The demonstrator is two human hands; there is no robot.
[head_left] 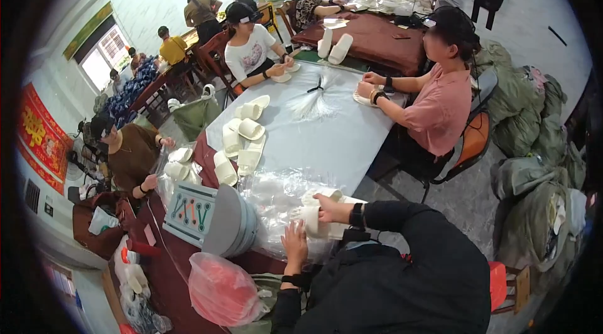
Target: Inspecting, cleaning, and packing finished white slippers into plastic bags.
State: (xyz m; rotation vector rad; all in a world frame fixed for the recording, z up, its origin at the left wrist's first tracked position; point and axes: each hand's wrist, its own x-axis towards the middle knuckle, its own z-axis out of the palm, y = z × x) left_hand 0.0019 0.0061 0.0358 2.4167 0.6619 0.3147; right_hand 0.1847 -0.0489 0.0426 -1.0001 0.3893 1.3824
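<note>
My right hand (326,208) is closed on a cream-white slipper (309,223) at the near end of the table, and its fingers curl over the strap. A second pale slipper or sole seems to lie under my right wrist; the forearm partly hides it. My left hand (294,243) is just to the left, with fingers apart and nothing in them, over clear plastic bags (271,199). Whether its fingertips touch the plastic or the slipper, I cannot tell. Several cream slippers (250,129) lie in a loose group farther up the table.
A grey stool-like plastic piece (233,224) stands left of my hands, beside a pink-filled plastic bag (225,290). White strands tied with a black band (314,98) lie on the grey tabletop (352,145). Co-workers sit around it, one in a pink shirt (440,108). Green sacks (534,221) line the right.
</note>
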